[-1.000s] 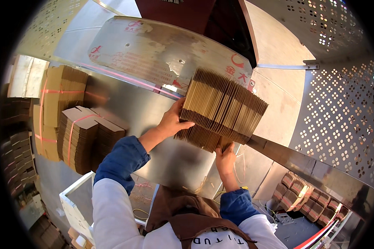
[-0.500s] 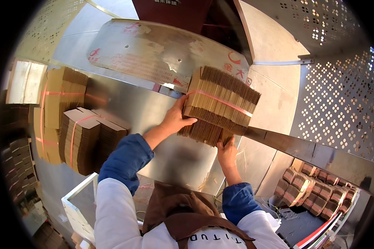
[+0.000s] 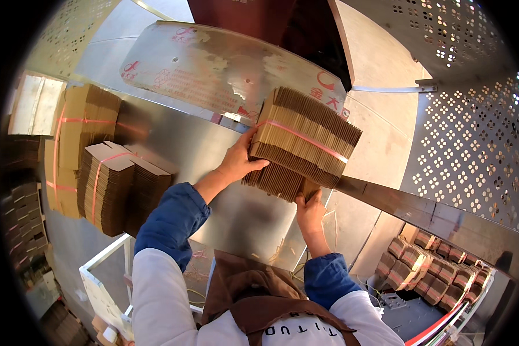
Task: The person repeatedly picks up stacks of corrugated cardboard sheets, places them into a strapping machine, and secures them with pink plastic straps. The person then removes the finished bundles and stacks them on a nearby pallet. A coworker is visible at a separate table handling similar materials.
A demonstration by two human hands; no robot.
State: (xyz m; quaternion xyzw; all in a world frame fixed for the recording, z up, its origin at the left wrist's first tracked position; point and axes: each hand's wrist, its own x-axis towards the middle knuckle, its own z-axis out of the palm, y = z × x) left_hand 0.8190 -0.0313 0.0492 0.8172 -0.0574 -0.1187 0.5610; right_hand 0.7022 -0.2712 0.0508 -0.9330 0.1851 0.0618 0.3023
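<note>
A bundle of brown folded cardboard pieces (image 3: 311,124), bound by a pink strap (image 3: 303,140), is tilted over the far right part of the metal table (image 3: 181,130). My left hand (image 3: 238,158) grips its left side, thumb on the near face and fingers partly hidden behind it. At the bundle's lower right, my right hand (image 3: 311,213) pinches the near lower edge between thumb and fingers. Whether the bundle's underside rests on the table, I cannot tell.
On the left stand a strapped cardboard bundle (image 3: 112,187) and a taller strapped stack (image 3: 72,147). A printed metal plate (image 3: 213,72) lies behind the table. Perforated metal panels (image 3: 467,150) are at the right, above many strapped bundles (image 3: 432,262). A white metal frame (image 3: 101,282) stands lower left.
The view has shifted a little, so the left stacks sit slightly higher and farther left. Both hands keep their hold on the bundle, which has barely moved.
</note>
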